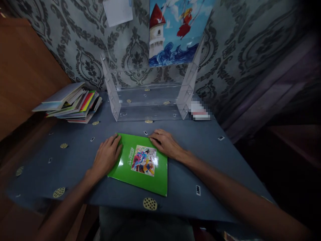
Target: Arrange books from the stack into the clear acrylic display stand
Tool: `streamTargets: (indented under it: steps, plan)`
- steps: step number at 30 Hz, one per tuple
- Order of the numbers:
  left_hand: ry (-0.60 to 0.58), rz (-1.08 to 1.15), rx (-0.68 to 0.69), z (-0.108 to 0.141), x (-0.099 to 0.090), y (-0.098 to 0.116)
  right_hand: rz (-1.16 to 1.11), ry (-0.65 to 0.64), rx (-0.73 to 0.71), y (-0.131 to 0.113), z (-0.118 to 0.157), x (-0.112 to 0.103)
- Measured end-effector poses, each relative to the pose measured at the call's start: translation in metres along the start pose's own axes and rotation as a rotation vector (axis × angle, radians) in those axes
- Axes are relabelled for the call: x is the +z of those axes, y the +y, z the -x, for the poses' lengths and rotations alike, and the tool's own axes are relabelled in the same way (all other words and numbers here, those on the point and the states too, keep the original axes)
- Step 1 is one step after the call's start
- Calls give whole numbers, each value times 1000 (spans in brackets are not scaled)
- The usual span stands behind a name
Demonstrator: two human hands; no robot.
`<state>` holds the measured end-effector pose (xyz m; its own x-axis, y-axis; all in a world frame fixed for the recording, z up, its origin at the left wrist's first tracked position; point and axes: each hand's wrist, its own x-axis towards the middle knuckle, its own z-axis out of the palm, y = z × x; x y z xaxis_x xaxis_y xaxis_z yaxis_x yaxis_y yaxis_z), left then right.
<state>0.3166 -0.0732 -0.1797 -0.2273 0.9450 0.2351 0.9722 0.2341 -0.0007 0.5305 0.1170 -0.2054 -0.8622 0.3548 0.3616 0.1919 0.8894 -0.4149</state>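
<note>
Green book (140,164) flat on the tablecloth (75,164) before the clear rack (186,95). Touched at left edge by left hand (106,155), at far-right corner by right hand (164,143); cannot tell whether gripped.

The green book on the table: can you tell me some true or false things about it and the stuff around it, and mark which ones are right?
1. The green book lies on the table. True.
2. Nobody is touching it. False: the left hand and the right hand both touch it.
3. A stack of books is to the left of the clear stand. True.
4. That stand is on the floor. False: it is on the table, near the wall.
5. The poster shows a tower with a red roof. True.
</note>
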Motion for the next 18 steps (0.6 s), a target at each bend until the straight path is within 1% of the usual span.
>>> streamTargets:
  steps: [2,5,8,11,14,18]
  plan:
    - [14,-42,16,4,-3,3,-5,-18,7,0,1,0]
    - [41,-79,75,22,-7,16,0,-27,6,1,1,0]
    - [60,-32,128,44,-5,31,10,-19,18,0,0,1]
    - [75,33,139,56,-1,38,15,-13,45,-3,-1,0]
    - [52,120,163,52,-3,34,71,-16,89,-11,3,-4]
    - [6,266,250,32,-7,15,138,-50,159,-27,21,-10]
